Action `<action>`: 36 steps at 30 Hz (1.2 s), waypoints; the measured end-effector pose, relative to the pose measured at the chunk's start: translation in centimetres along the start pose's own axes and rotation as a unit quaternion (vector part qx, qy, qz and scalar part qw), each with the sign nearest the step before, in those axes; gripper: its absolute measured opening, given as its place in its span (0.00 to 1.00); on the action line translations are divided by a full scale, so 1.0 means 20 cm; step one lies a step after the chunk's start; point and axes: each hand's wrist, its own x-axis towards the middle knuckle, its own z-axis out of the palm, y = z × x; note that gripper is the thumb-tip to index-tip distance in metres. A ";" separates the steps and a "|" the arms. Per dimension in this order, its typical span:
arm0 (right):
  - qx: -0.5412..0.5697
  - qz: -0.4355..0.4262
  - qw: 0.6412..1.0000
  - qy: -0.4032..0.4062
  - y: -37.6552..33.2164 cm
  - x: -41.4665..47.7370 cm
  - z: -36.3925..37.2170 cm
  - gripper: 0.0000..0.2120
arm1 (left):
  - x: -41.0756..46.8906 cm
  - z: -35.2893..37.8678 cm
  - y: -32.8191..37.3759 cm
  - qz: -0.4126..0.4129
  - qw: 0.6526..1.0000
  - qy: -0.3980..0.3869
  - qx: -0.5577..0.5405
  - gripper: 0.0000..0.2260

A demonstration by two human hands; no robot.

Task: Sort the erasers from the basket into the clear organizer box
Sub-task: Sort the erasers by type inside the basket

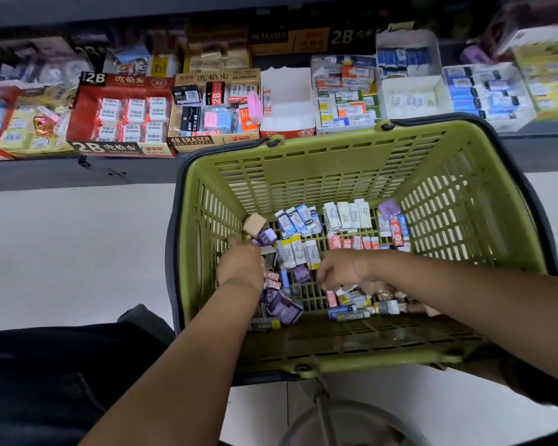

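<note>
A green plastic basket with black handles stands on the floor before a shelf. Several small wrapped erasers lie on its bottom: white-and-blue, white, red and purple ones. My left hand reaches into the basket's left side with its fingers curled, and a tan eraser and a purple eraser stick out past its knuckles. My right hand hangs over the middle of the pile, fingertips down among the erasers; whether it grips one is hidden. I see no clear organizer box.
On the low shelf behind the basket stand cardboard display boxes: a red 2B box, a 4B ERASER box, a nearly bare white box and boxes of blue erasers. Pale floor tiles lie left. A round metal stool is below.
</note>
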 end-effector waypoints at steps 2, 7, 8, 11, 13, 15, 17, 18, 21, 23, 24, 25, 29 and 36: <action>-0.067 -0.005 0.998 -0.020 0.07 -0.03 0.01 0.17 | -0.01 0.00 0.00 -0.003 1.000 0.007 0.000 0.20; -0.100 -0.019 0.994 -0.029 0.15 -0.05 0.05 0.25 | -0.04 0.00 0.08 0.127 0.982 0.132 0.036 0.22; -0.112 -0.021 0.993 -0.032 0.15 -0.05 0.07 0.27 | -0.05 0.00 0.12 0.179 0.973 0.144 0.028 0.20; -0.196 -0.033 0.980 -0.023 0.13 -0.03 0.14 0.27 | -0.09 0.08 0.17 0.289 0.955 0.045 0.056 0.14; -0.237 -0.038 0.971 -0.017 0.12 -0.01 0.18 0.27 | -0.10 0.13 0.15 0.277 0.953 -0.043 0.115 0.18; -0.250 -0.028 0.968 -0.021 0.11 0.02 0.21 0.27 | -0.11 0.15 0.12 0.247 0.954 -0.083 0.147 0.21; -0.261 -0.015 0.965 -0.026 0.11 0.03 0.23 0.27 | -0.12 0.16 0.11 0.227 0.954 -0.122 0.156 0.24; -0.264 -0.010 0.964 -0.025 0.10 0.04 0.23 0.27 | -0.12 0.16 0.11 0.211 0.954 -0.155 0.147 0.27; -0.235 -0.009 0.972 -0.017 0.09 0.03 0.23 0.27 | -0.14 0.18 0.08 0.176 0.952 -0.224 0.108 0.34; -0.160 -0.034 0.986 -0.027 0.09 0.00 0.19 0.23 | -0.13 0.20 0.05 0.171 0.955 -0.223 0.092 0.35; -0.092 -0.050 0.994 -0.029 0.09 -0.02 0.16 0.19 | -0.12 0.20 0.04 0.162 0.958 -0.220 0.086 0.35; -0.011 -0.054 0.998 -0.030 0.10 -0.04 0.12 0.15 | -0.12 0.21 0.04 0.147 0.962 -0.217 0.080 0.36; 0.213 -0.029 0.976 0.031 0.16 -0.13 -0.13 0.12 | -0.06 0.24 0.03 0.083 0.983 -0.162 0.003 0.38; 0.306 0.052 0.934 0.177 0.36 -0.15 -0.31 0.12 | 0.02 0.25 0.00 0.088 0.986 -0.076 -0.120 0.22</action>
